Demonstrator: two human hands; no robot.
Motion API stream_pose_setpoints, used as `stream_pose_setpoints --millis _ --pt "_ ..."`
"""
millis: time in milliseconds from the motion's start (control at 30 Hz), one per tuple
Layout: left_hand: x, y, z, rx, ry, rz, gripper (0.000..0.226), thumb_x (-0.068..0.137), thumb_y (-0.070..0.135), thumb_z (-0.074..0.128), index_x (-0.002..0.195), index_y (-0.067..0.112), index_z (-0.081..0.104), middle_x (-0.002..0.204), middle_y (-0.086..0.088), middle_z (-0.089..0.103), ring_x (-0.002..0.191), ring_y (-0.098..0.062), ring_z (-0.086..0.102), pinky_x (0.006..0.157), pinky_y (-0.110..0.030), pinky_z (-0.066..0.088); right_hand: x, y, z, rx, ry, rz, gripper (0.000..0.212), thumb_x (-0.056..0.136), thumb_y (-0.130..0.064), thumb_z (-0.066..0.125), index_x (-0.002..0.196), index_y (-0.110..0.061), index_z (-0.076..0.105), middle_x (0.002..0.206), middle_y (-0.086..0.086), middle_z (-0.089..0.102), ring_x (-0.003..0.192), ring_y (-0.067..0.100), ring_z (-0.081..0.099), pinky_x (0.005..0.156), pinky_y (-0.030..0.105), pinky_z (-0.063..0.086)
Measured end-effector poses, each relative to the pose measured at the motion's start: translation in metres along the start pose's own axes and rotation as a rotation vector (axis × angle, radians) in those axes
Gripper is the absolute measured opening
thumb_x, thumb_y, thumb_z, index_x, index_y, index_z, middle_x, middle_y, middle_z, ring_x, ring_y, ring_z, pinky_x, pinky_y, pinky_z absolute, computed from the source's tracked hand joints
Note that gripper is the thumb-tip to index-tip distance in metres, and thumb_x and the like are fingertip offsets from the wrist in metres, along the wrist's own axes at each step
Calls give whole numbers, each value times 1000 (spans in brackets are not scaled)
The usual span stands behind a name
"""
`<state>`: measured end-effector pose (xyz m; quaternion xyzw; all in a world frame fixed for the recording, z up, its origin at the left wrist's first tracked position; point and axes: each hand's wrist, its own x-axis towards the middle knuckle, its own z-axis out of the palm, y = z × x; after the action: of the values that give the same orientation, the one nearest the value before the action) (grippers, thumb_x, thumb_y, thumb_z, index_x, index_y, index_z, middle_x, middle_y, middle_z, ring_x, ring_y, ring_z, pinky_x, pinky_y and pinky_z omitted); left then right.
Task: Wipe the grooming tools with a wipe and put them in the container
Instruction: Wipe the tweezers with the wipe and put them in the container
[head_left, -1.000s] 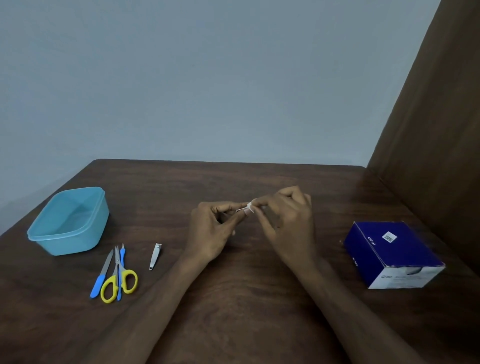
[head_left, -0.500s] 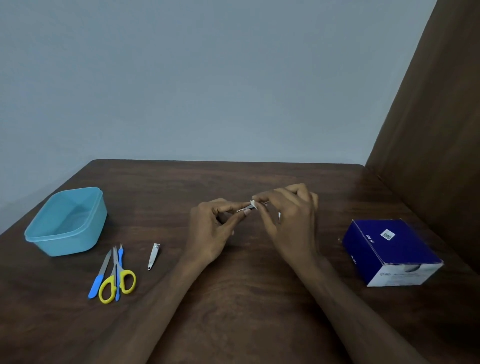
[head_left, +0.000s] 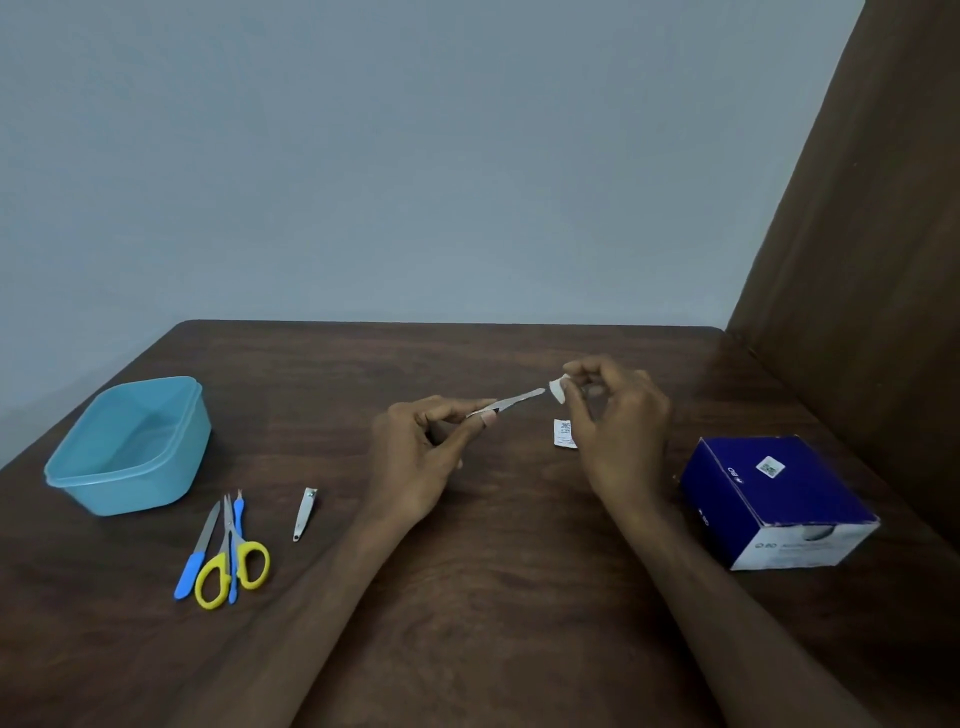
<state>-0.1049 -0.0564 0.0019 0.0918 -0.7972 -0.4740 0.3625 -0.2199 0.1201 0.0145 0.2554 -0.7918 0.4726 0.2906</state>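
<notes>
Wiping step in hand: left hand grip pinched slim silver metal tool mid-surface; right hand grip pinched small white wipe at tip. Next, likely: carry tool left, drop into empty light-blue plastic container.

Slim metal tool held above the table's middle, tilted, tip pointing to the right and up. Small white wipe pinched just at that tip. Light blue container, square, open, near the table's left edge. In front of it, close together: blue-handled file, yellow-handled scissors, thin blue-handled tool. A bit right of these, lying flat and apart, small silver nail clipper.
</notes>
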Motion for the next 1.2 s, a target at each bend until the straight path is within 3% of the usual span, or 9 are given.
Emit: stream_pose_setpoints --millis 67,167,267,400,533,733,867,1033,1200 --pt "1 -1 0 -95 25 -76 7 93 27 82 98 31 86 68 12 75 46 -4 57 52 -26 50 -2 -9 1 175 -24 166 15 93 -18 81 103 -27 76 90 -16 76 82 2 72 74 25 62" --pt "3 -1 1 -162 37 -127 13 99 27 75 91 22 85 81 8 81 48 -5 55 52 -25 51 -11 -11 14 301 -159 339 24 92 -12 81 100 -33 72 88 -10 78 81 7 76 77 39 67" --pt "2 2 0 -153 25 -117 16 101 29 73 92 23 84 85 7 82 48 -9 56 52 -27 52 -17 -14 23 449 -259 474 26 91 -3 80 99 -26 71 82 0 80 77 18 80 79 47 67" --pt "-1 4 0 -20 -22 -44 20 101 31 74 85 25 84 63 1 74 44 -13 61 48 -24 47 -15 -22 25 646 -252 626 20 89 0 80 102 -14 73 84 5 81 79 22 80 72 33 63" --pt "-3 0 1 58 -49 -11 19 98 44 74 86 33 84 59 -1 72 47 -28 64 48 -41 52 -10 -27 18 909 -234 803 21 88 3 80 107 -4 77 96 10 82 85 17 77 75 25 63" --pt "-4 -1 1 194 -23 31 15 96 44 77 83 40 83 71 20 75 52 -4 62 52 -30 50 -6 -28 8 1056 -196 886 22 90 6 77 111 -1 76 102 14 81 85 16 77 81 25 65" --pt "-6 -3 1 223 -33 87 17 93 52 70 89 43 83 81 24 76 62 -5 68 55 -31 52 -12 -31 10 1036 -266 896 25 89 9 75 112 0 74 96 14 80 83 17 76 78 26 64" --pt "-5 -3 3 224 -23 84 12 94 50 75 85 45 82 80 25 76 58 -4 65 54 -26 45 -4 -25 7 1055 -183 895 24 88 7 78 110 -3 75 97 14 80 82 16 77 75 23 64" --pt "-5 -4 2 237 -26 79 6 94 46 77 92 47 83 81 25 76 59 -4 67 53 -26 47 -19 -32 14 995 -344 881 22 89 6 77 110 1 75 98 16 81 79 16 75 75 24 62"
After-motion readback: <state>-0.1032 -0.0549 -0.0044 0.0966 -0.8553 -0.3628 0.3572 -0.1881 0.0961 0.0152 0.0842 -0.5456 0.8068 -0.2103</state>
